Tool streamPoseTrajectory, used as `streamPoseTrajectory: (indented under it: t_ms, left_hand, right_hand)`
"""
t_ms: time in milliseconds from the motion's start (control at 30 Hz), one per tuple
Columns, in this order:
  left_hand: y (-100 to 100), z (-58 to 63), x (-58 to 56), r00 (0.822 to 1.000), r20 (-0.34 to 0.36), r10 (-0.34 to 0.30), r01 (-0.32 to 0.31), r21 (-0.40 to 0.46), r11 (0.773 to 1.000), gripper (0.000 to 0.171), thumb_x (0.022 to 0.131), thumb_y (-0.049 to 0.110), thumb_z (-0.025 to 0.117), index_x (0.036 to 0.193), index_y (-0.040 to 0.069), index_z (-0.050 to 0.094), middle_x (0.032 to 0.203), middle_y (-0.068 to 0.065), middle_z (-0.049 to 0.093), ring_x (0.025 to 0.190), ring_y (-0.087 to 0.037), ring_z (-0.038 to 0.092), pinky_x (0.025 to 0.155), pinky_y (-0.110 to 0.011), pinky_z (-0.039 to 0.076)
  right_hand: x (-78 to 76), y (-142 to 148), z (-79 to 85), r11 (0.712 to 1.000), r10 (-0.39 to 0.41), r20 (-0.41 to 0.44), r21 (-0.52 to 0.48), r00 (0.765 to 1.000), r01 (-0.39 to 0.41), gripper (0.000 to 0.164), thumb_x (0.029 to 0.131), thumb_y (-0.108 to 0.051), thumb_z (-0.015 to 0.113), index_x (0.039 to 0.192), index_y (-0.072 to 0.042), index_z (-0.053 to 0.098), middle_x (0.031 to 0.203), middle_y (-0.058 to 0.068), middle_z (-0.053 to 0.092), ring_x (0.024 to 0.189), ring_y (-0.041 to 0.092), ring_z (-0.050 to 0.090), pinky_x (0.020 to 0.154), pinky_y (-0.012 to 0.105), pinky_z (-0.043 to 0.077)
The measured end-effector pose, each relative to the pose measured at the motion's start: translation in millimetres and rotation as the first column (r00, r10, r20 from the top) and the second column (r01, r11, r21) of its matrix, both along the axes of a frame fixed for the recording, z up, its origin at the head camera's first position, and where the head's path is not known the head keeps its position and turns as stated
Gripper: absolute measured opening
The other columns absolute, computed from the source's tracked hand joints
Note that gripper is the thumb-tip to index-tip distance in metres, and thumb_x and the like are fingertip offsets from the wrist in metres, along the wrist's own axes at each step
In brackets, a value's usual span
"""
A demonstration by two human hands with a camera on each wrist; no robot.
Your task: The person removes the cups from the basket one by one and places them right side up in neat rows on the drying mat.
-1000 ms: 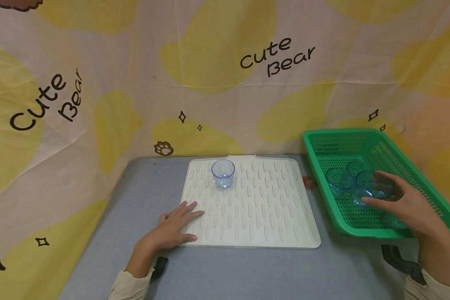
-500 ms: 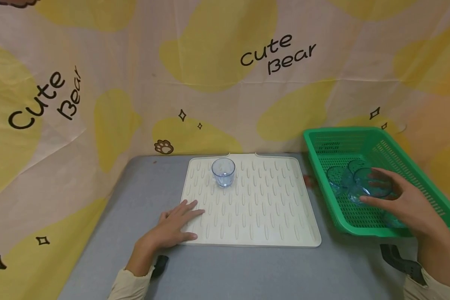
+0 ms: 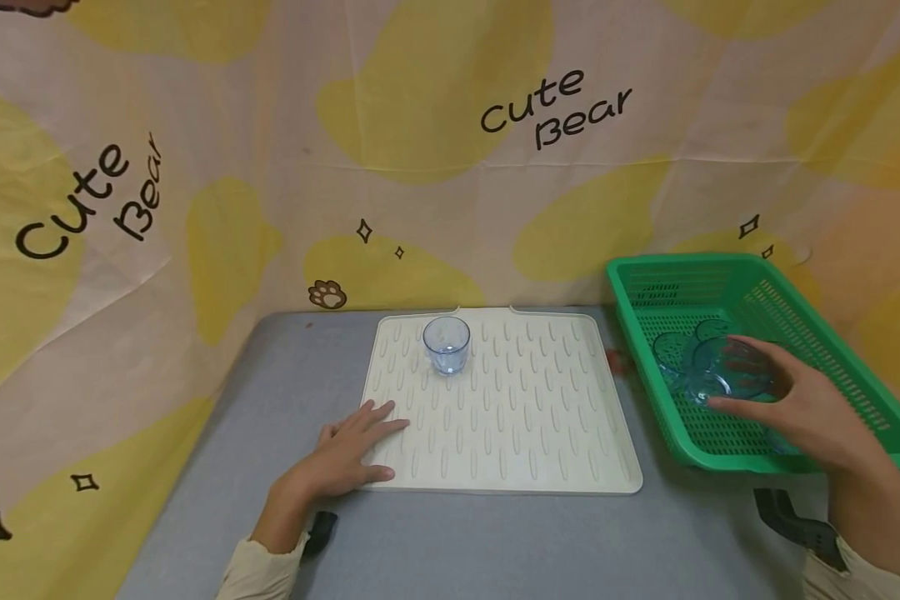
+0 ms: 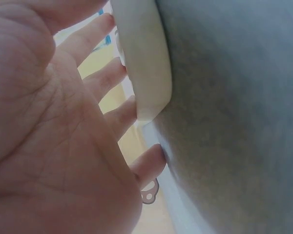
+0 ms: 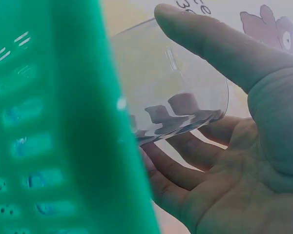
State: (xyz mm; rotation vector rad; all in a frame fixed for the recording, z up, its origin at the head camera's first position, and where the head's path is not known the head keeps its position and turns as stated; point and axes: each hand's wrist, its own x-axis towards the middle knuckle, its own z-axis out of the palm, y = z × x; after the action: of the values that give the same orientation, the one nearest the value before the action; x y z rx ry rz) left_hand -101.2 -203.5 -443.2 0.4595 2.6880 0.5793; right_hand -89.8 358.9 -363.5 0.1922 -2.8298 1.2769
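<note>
My right hand [image 3: 810, 408] grips a clear bluish drinking glass [image 3: 729, 367] over the green basket [image 3: 682, 450], thumb on one side and fingers round the other. In the right wrist view the same glass [image 5: 176, 83] shows tilted above the basket's wall. Several more glasses [image 3: 667, 354] stand in the basket, partly hidden by the held one. On the left, my left hand [image 3: 348, 454] rests with spread fingers on the near left edge of the white drying mat [image 3: 517, 417]. Toward the mat's back left stands one upright glass [image 3: 447, 346].
A grey table [image 3: 495, 542] lies under the mat and basket. Behind them hangs a yellow and pale cloth [image 3: 420, 100] with printed words. A small red thing [image 3: 617, 362] shows between the mat and the basket.
My right hand has shifted slightly left with the glass, which is a little more raised and further over the other glasses. The left hand and the glass on the mat have stayed put.
</note>
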Motion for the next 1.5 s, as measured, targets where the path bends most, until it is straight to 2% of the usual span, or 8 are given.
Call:
streamPoseTrajectory:
  t_ms: [267, 433, 633, 800, 900, 1067, 1267, 1500]
  left_hand:
    - [-3.8, 2.6, -0.4, 0.999, -0.040, -0.029, 0.030, 0.005, 1.000, 0.070, 0.086, 0.038, 0.074, 0.149, 0.032, 0.044, 0.166, 0.001, 0.025, 0.155, -0.034, 0.014, 0.102, -0.065, 0.023]
    - [-3.3, 0.9, 0.1, 0.999, -0.023, -0.033, 0.033, 0.006, 0.999, 0.070, 0.087, 0.039, 0.073, 0.150, 0.032, 0.043, 0.167, 0.000, 0.023, 0.155, -0.035, 0.013, 0.105, -0.068, 0.020]
    - [-0.7, -3.9, 0.4, 1.000, -0.019, -0.016, 0.016, -0.010, 1.000, 0.069, 0.087, 0.038, 0.074, 0.149, 0.032, 0.044, 0.167, 0.002, 0.024, 0.156, -0.033, 0.013, 0.106, -0.067, 0.021]
    - [-0.5, -3.9, -0.2, 1.000, -0.024, -0.018, 0.018, -0.008, 1.000, 0.070, 0.086, 0.036, 0.074, 0.149, 0.031, 0.044, 0.167, 0.002, 0.024, 0.156, -0.033, 0.013, 0.105, -0.065, 0.022]
    - [0.3, -3.8, -0.7, 0.999, -0.029, -0.023, 0.023, -0.006, 1.000, 0.070, 0.087, 0.037, 0.074, 0.149, 0.032, 0.044, 0.167, 0.002, 0.023, 0.156, -0.032, 0.012, 0.105, -0.065, 0.022]
    - [0.5, -3.9, 1.1, 0.999, -0.034, -0.023, 0.023, 0.005, 1.000, 0.070, 0.087, 0.036, 0.074, 0.150, 0.032, 0.044, 0.167, 0.001, 0.024, 0.156, -0.033, 0.012, 0.105, -0.065, 0.022]
    - [-0.4, -5.1, 6.0, 0.999, -0.033, -0.019, 0.019, 0.021, 1.000, 0.070, 0.086, 0.036, 0.074, 0.149, 0.031, 0.045, 0.166, 0.000, 0.025, 0.156, -0.034, 0.012, 0.103, -0.062, 0.021]
    - [1.5, -5.0, 4.2, 0.999, -0.043, -0.009, 0.010, 0.026, 1.000, 0.069, 0.087, 0.037, 0.073, 0.149, 0.031, 0.044, 0.167, 0.001, 0.024, 0.156, -0.033, 0.012, 0.106, -0.064, 0.021]
  right_hand:
    - [-0.5, -15.1, 4.2, 0.997, 0.053, -0.037, -0.063, 0.998, -0.055, 0.081, 0.087, -0.009, 0.075, 0.155, -0.020, 0.032, 0.131, -0.033, 0.046, 0.107, -0.019, 0.053, 0.079, 0.005, 0.045]
    - [0.7, -28.0, 7.2, 0.988, 0.094, -0.031, -0.118, 0.995, -0.097, 0.077, 0.089, -0.006, 0.073, 0.154, -0.020, 0.035, 0.134, -0.025, 0.049, 0.108, -0.012, 0.056, 0.080, 0.007, 0.047]
    - [-3.9, -49.5, 10.3, 0.985, 0.112, -0.030, -0.126, 0.993, -0.115, 0.076, 0.086, -0.008, 0.076, 0.152, -0.019, 0.039, 0.136, -0.020, 0.049, 0.109, -0.006, 0.055, 0.083, 0.007, 0.045]
    - [-8.6, -68.0, 12.2, 0.986, 0.113, -0.009, -0.122, 0.994, -0.114, 0.077, 0.085, -0.013, 0.079, 0.151, -0.018, 0.040, 0.136, -0.003, 0.052, 0.108, -0.003, 0.056, 0.082, 0.009, 0.046]
    - [-11.6, -79.0, 12.7, 0.989, 0.115, 0.023, -0.100, 0.993, -0.112, 0.080, 0.084, -0.019, 0.081, 0.151, -0.016, 0.038, 0.138, 0.007, 0.051, 0.112, 0.007, 0.056, 0.080, 0.013, 0.049]
    - [-17.4, -100.7, 10.7, 0.988, 0.125, 0.056, -0.100, 0.991, -0.119, 0.083, 0.082, -0.025, 0.083, 0.152, -0.016, 0.038, 0.140, 0.016, 0.052, 0.119, 0.032, 0.054, 0.082, 0.019, 0.051]
    - [-25.1, -125.1, 7.3, 0.981, 0.144, 0.079, -0.141, 0.986, -0.132, 0.085, 0.080, -0.029, 0.084, 0.151, -0.019, 0.039, 0.138, 0.018, 0.052, 0.120, 0.036, 0.055, 0.085, 0.029, 0.052]
    - [-44.6, -155.8, 6.2, 0.966, 0.181, 0.093, -0.204, 0.979, -0.159, 0.086, 0.077, -0.030, 0.086, 0.149, -0.020, 0.041, 0.135, 0.015, 0.054, 0.115, 0.034, 0.058, 0.083, 0.029, 0.054]
